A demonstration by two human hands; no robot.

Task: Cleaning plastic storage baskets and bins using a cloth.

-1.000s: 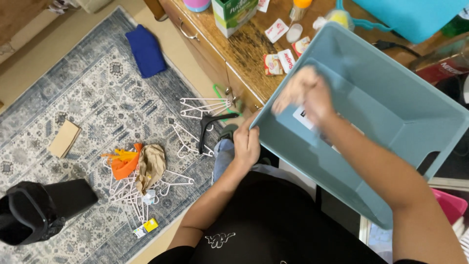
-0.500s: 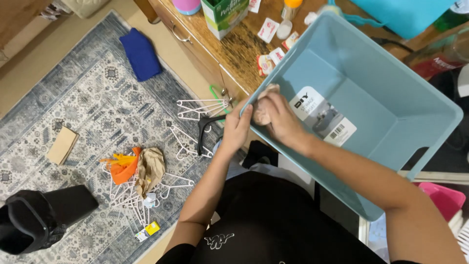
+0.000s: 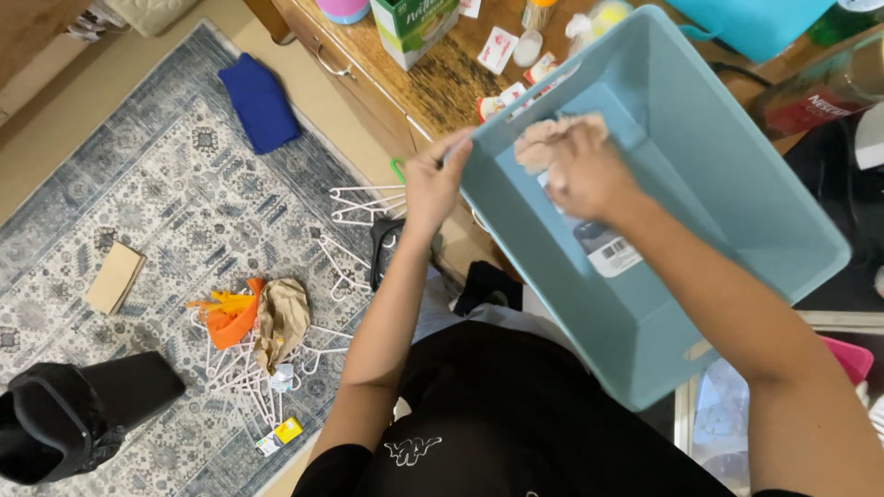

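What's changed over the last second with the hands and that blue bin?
The right hand, pressing a pale cloth, slid from the far part of the light blue bin toward the near rim half a second ago, and has now moved back up along its inner wall. The left hand kept its grip on the bin's rim. The hangers and clothes on the rug look unmoved.

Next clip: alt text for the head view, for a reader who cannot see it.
A person's left hand grips the rim of a light blue plastic bin while the right hand presses a crumpled pale cloth inside it. Below lie a patterned rug and scattered white hangers.
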